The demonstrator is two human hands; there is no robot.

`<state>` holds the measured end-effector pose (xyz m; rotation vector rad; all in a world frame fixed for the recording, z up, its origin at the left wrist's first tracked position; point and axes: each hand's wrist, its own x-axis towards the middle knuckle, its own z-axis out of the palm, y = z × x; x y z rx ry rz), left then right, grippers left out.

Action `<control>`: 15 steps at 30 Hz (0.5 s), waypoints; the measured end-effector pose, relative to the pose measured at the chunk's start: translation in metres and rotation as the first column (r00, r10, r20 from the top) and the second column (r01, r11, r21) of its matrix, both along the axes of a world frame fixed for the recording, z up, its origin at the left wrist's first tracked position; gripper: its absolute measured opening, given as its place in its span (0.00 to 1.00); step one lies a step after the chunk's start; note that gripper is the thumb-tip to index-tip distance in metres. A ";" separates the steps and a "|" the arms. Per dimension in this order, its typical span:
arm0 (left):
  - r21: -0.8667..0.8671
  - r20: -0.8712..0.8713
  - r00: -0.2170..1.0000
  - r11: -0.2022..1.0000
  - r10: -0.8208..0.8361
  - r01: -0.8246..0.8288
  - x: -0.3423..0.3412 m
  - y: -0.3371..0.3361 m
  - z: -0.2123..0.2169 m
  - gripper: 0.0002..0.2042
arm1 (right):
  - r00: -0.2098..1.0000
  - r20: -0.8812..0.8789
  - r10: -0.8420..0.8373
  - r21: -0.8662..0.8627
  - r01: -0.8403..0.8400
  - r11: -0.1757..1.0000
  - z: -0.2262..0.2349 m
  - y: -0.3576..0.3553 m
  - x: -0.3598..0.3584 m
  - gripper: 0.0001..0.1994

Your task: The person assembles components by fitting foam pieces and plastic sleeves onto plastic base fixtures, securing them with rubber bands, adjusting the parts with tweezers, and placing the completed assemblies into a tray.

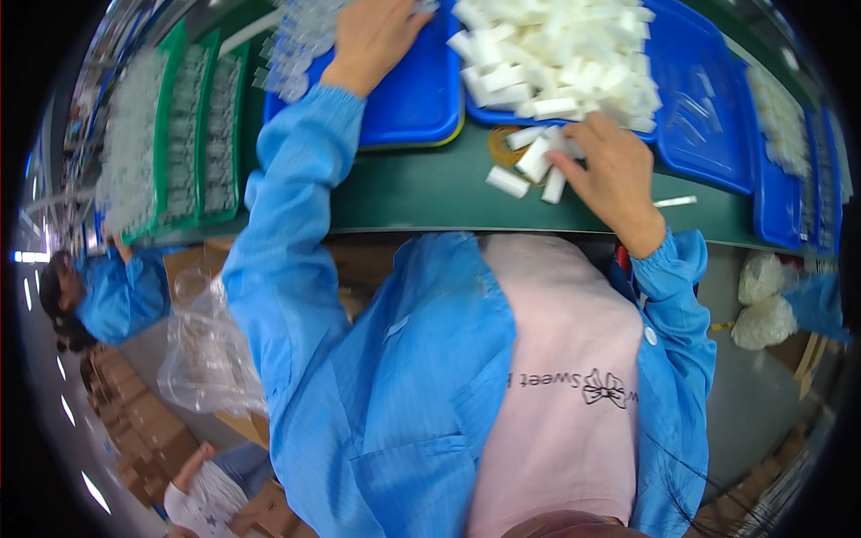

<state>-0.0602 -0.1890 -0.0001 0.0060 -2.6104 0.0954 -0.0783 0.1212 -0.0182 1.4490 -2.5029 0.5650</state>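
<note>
My left hand (377, 36) reaches far forward onto a blue tray (413, 99), fingers spread, right beside a heap of small clear plastic pieces (300, 45). My right hand (610, 170) rests on the green table (413, 193) with its fingertips pinching one of several small white plastic blocks (529, 161) lying loose there. Just behind them a second blue tray (502, 117) is piled high with the same white blocks (556, 54). Both arms wear blue sleeves.
Green racks of clear parts (188, 134) stand at the left. More blue trays (700, 108) line the right. A thin white stick (674, 202) lies near my right wrist. A co-worker in blue (117, 296) sits at the left; plastic bags (206, 359) and white sacks (762, 305) lie below the table.
</note>
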 end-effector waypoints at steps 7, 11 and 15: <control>0.141 -0.217 0.976 0.989 -0.012 0.043 0.019 0.008 0.012 0.10 | 0.992 0.121 -0.014 -0.051 0.021 0.998 0.008 0.001 0.008 0.09; 0.834 -0.145 0.989 0.533 -0.040 0.143 0.059 0.016 0.028 0.07 | 0.925 0.372 -0.074 -0.040 0.096 0.995 0.012 0.012 0.005 0.10; 0.894 -0.273 0.952 -0.401 -0.138 0.198 0.094 0.035 0.039 0.09 | 0.892 0.448 -0.061 -0.208 0.170 0.963 0.014 0.011 0.015 0.16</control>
